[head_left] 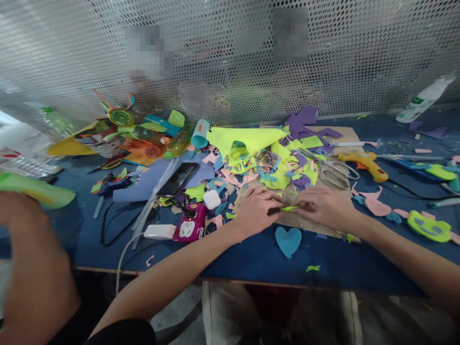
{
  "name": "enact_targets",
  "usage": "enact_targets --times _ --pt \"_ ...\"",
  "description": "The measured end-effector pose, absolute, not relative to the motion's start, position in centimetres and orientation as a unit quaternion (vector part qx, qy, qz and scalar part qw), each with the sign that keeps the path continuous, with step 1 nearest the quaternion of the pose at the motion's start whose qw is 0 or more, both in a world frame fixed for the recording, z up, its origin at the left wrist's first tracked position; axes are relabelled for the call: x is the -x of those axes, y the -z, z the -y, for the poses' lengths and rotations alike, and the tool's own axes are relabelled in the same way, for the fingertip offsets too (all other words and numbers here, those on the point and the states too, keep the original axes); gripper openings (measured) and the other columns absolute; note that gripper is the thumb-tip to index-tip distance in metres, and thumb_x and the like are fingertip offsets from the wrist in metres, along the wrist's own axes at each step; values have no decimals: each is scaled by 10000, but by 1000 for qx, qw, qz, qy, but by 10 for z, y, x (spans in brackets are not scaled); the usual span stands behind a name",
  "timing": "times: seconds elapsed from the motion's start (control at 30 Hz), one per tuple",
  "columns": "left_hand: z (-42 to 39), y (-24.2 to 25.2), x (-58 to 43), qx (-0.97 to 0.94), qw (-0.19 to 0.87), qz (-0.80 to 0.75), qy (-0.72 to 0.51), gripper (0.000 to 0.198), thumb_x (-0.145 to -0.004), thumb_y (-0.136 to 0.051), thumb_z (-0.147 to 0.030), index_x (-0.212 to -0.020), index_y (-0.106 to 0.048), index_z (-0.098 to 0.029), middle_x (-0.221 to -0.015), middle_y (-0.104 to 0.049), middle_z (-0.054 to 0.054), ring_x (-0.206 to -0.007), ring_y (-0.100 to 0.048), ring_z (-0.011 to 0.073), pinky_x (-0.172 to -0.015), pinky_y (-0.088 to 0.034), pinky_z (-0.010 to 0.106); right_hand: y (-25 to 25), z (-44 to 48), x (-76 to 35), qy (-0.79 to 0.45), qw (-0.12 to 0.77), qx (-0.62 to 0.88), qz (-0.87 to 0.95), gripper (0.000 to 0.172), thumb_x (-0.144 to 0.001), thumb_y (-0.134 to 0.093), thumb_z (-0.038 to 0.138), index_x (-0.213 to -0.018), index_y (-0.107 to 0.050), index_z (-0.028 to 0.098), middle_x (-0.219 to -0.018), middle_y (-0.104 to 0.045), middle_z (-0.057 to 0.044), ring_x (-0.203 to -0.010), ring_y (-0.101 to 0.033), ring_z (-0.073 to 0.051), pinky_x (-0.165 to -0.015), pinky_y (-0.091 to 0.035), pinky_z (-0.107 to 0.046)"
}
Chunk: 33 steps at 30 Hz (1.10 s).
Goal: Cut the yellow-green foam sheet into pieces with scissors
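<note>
Close together over a brown cardboard sheet (332, 221), both my hands have their fingers closed on a small yellow-green piece (288, 209), which looks like felt or paper. My left hand (257, 208) pinches its left end, and my right hand (321, 206) grips the right end. The fingers hide much of the piece. Just below them, a blue heart cutout (288, 241) lies flat on the table. Yellow-green, pink and blue scraps (275, 175) are heaped beyond my hands. Grey-handled scissors (336, 175) rest past my right hand.
A yellow glue gun (375, 167) lies to the right, its black cord trailing off. Left of my hands are a magenta power adapter (189, 223), a white charger (160, 232) and a phone (178, 179). Another person's arm (39, 258) is at far left. A perforated metal screen (230, 62) backs the table.
</note>
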<state>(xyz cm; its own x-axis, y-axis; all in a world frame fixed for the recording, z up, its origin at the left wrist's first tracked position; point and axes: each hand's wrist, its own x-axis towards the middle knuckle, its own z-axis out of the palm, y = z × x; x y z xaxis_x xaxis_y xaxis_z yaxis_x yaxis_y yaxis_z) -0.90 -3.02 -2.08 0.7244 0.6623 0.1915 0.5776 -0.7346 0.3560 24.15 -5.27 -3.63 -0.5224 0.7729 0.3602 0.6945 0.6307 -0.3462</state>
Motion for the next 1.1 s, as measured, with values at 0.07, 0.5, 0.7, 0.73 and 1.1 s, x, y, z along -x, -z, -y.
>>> enact_targets --times 0.07,0.5,0.7,0.73,1.1 --pt "30 21 9 -918 137 -338 -157 209 -988 -622 -385 -1078 -790 -300 -1205 -743 -31 -1182 -591 212 -1046 -369 413 36 52 -241 -80 247 420 869 111 -868 -691 389 -909 -712 288 -775 -753 -3 -691 -689 -193 -620 -482 -316" --pt "29 25 7 -925 135 -320 -155 222 -994 -615 -401 -1101 -778 -295 -1201 -761 -28 -1185 -619 222 -1018 -407 407 36 53 -239 -98 262 396 874 121 -877 -678 384 -940 -721 291 -854 -779 -5 -764 -723 -205 -721 -525 -343" --pt "28 26 8 -924 121 -319 -170 198 -994 -621 -379 -1064 -783 -289 -1157 -774 -38 -1130 -638 207 -1008 -405 411 37 53 -240 -78 265 402 873 141 -848 -715 376 -961 -728 292 -816 -776 3 -737 -719 -204 -697 -520 -339" --pt "28 26 8 -924 120 -320 -174 194 -992 -625 -379 -1056 -784 -289 -1150 -776 -41 -1130 -638 207 -1005 -403 411 37 53 -240 -74 266 402 873 136 -853 -710 374 -961 -729 292 -813 -778 4 -728 -720 -203 -686 -521 -338" --pt "30 24 10 -916 124 -328 -195 291 -997 -596 -468 -1121 -791 -291 -973 -787 15 -1029 -688 195 -983 -430 381 29 57 -239 -16 324 347 880 155 -890 -676 291 -1032 -727 326 -934 -805 -8 -811 -748 -232 -830 -563 -405"
